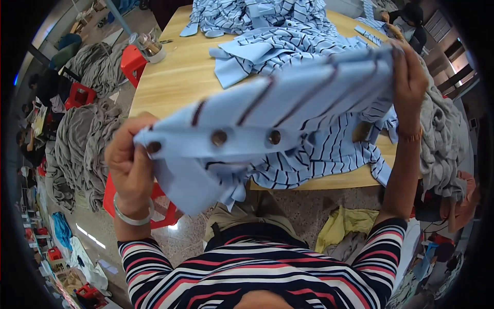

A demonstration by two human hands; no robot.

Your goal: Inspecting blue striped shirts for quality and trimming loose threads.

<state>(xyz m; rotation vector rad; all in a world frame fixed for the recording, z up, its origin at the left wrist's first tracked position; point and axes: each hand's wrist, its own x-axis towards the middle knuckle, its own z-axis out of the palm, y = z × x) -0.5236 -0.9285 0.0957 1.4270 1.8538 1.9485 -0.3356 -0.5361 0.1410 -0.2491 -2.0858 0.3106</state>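
A light blue knit shirt [309,87] with dark stripes is stretched between my two hands above the near side of the table. My left hand [129,159] pinches the end of its button band, thumb on top, close to one dark button [154,148]. Two more dark buttons [219,137] show along that band. Up at the right, my right hand [410,77] grips the shirt's far end, its fingers closed on the fabric. The lower part of the shirt hangs in folds over the table's front edge, slightly blurred.
Piles of similar striped shirts [257,18] lie on the wooden table [170,77]. A tub of tools [150,49] stands at its left edge. Red stools [135,63] and heaps of grey cloth [85,149] are to the left. Another person [409,23] sits at the far right.
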